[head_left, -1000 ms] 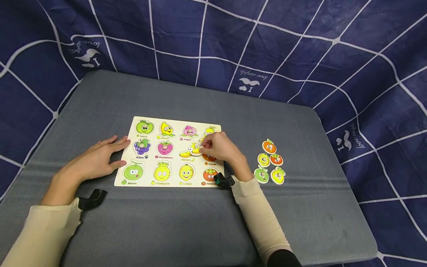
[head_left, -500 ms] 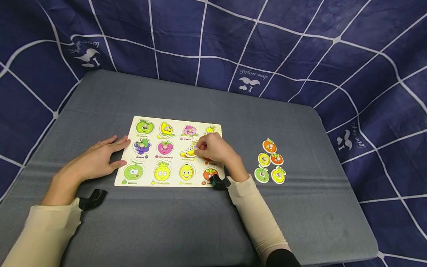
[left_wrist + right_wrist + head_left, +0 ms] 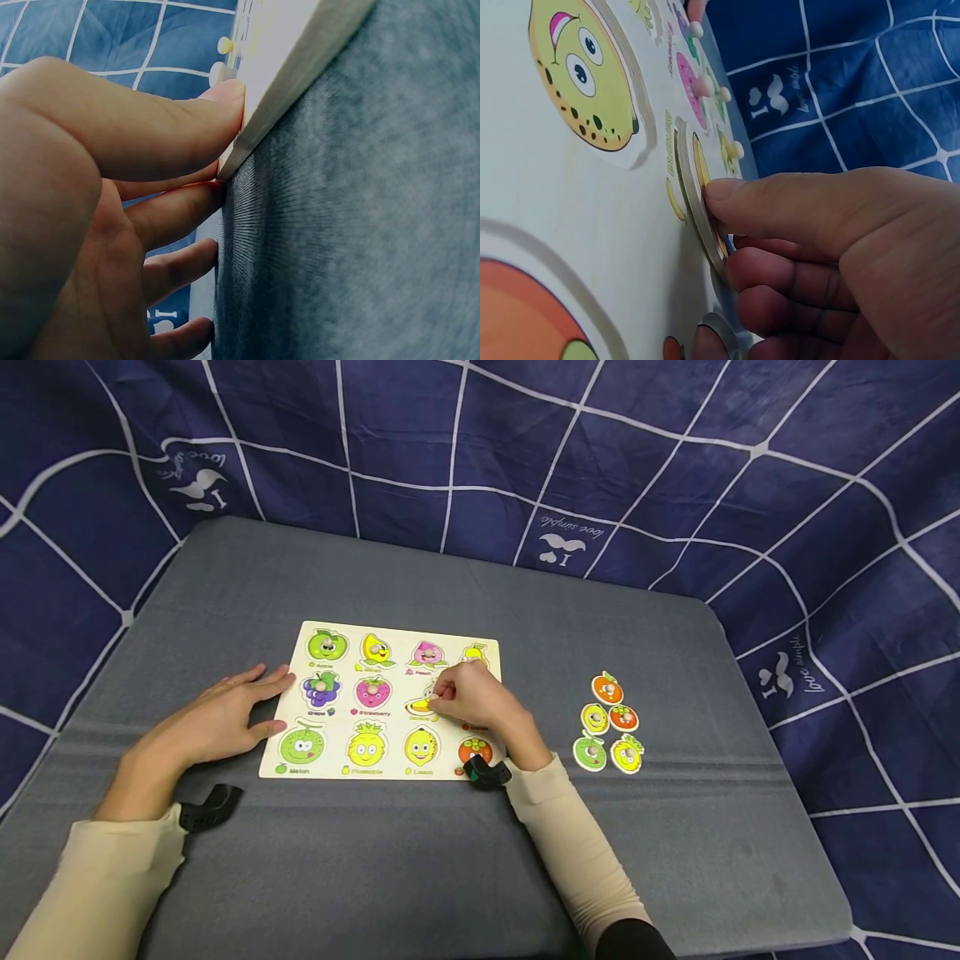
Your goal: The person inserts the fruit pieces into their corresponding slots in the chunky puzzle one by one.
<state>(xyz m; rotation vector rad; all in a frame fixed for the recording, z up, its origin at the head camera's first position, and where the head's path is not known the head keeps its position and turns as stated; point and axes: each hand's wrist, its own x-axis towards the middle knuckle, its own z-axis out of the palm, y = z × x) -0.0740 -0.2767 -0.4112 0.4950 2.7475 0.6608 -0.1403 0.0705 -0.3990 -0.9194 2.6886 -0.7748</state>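
A pale wooden fruit puzzle board point(image 3: 452, 750) lies on the grey table. My right hand point(image 3: 480, 697) pinches the banana puzzle piece point(image 3: 697, 199) with thumb and fingers. In the right wrist view the piece sits close over the banana spot, slightly tilted; in the head view the hand hides part of it. My left hand point(image 3: 217, 722) rests at the board's left edge, fingers spread and nearly straight, with thumb and forefinger touching the edge. Knobbed pieces such as the apple point(image 3: 327, 645) and strawberry point(image 3: 372, 692) sit in the board.
To the right of the board lie several loose pieces: an orange point(image 3: 607, 688), a lemon point(image 3: 595, 718), a persimmon point(image 3: 623, 717), a melon point(image 3: 590, 752) and a pineapple point(image 3: 627, 753). A blue cloth with white lines point(image 3: 405, 435) hangs behind the table.
My right hand has moved a little left and brought the banana piece from the banana spot's right side onto it. The left hand has stayed in place.
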